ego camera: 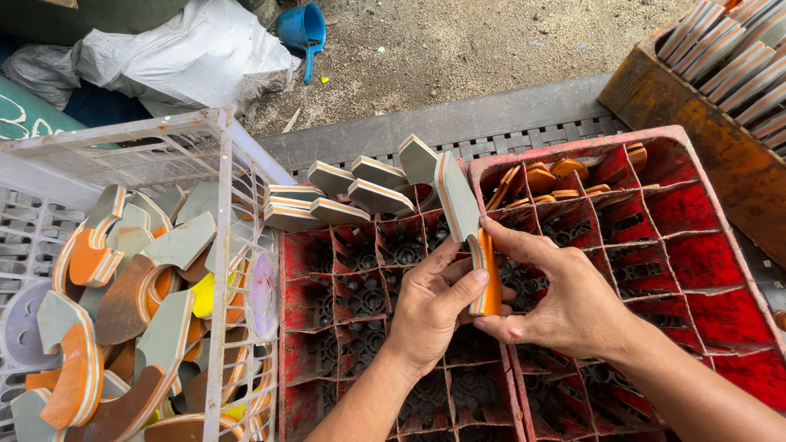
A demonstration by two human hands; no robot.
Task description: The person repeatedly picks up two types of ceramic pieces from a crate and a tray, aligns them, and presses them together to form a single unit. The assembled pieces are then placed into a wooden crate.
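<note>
Both my hands grip one curved foam offcut [467, 225], layered grey, white and orange, held upright above two red divided crates. My left hand [434, 307] pinches its orange lower end from the left, thumb on the edge. My right hand [561, 295] holds the same piece from the right, fingers along its side. Behind it, several similar grey-and-orange pieces [352, 192] stand in the back cells of the left red crate [288, 327]. Small orange pieces [544, 180] fill a back cell of the right red crate [737, 262].
A white plastic basket [221, 245] on the left holds several mixed foam scraps. An orange-brown crate [655, 90] with stacked striped strips sits at the top right. Beyond lie a grey grated ledge [508, 123], dirt ground, a blue scoop [303, 29] and white sacks [180, 53].
</note>
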